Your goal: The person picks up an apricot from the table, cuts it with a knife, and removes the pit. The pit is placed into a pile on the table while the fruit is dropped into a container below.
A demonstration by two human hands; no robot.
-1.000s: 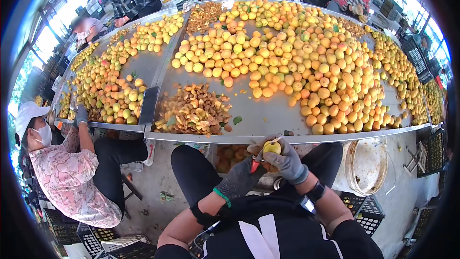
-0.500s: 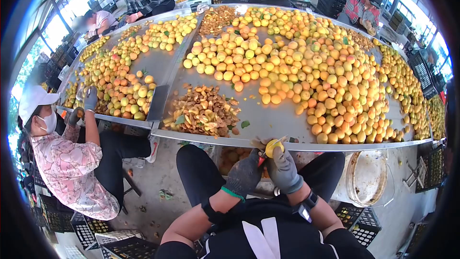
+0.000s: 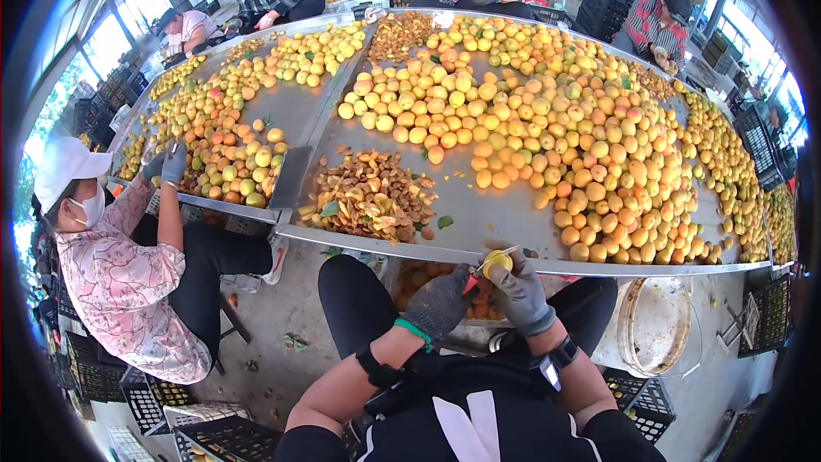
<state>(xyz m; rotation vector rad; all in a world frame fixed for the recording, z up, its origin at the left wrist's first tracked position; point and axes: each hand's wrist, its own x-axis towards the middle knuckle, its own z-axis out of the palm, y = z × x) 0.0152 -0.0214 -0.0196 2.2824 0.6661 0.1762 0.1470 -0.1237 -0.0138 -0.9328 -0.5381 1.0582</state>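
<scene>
My left hand (image 3: 438,301), in a dark grey glove with a green cuff, is closed around a small red-handled knife (image 3: 471,283). The knife's thin pale tip appears to show past the fruit's upper side. My right hand (image 3: 523,298), in a lighter grey glove, grips a yellow apricot (image 3: 497,263) between thumb and fingers. Both hands are close together just over the near edge of the metal table (image 3: 479,244), with the knife against the apricot. A heap of brown and yellow apricot scraps (image 3: 376,197) lies on the table to the left.
Many whole apricots (image 3: 590,154) cover the table's middle and right. A metal divider (image 3: 295,175) separates the left section. Below stand a crate of fruit (image 3: 415,282) and a white bucket (image 3: 654,325). A person in a white cap (image 3: 120,282) works at left; others sit across.
My hands stay together, with the apricot turned slightly and a little lower relative to the table edge. The view has shifted slightly. The neighbour at left has raised their hands off the fruit.
</scene>
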